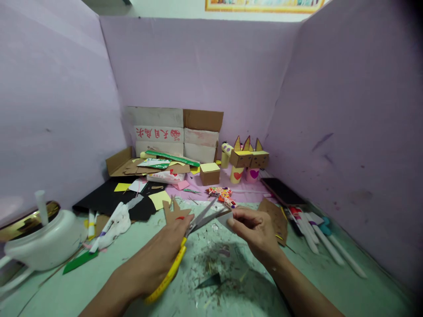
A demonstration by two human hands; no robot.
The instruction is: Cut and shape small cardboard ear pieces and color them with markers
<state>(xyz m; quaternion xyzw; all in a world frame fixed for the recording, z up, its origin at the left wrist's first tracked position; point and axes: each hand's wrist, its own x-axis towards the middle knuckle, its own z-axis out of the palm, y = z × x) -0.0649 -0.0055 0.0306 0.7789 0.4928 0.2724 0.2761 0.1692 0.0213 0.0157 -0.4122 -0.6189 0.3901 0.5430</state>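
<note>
My left hand (170, 246) is closed on scissors (198, 222) with yellow handles, their blades spread and pointing up and to the right. Between finger and thumb, my right hand (256, 231) pinches a small piece of card (225, 219), pale on the side facing me. The scissor tips reach close to this card; whether they touch it I cannot tell. Just beyond my left fingers shows a brown cardboard piece (173, 213) with pointed prongs, partly covered by the hand. Below the hands, a dark triangular scrap (211, 281) lies among small cuttings on the green tabletop (244, 295).
At the back stand a small cardboard box (209, 174) and eared cardboard figures (242, 159). A white pot (46, 240) is at left, near black paper (109, 200) and scraps. Markers (325, 242) and a dark flat device (282, 191) lie right. Purple walls (205, 66) enclose the table.
</note>
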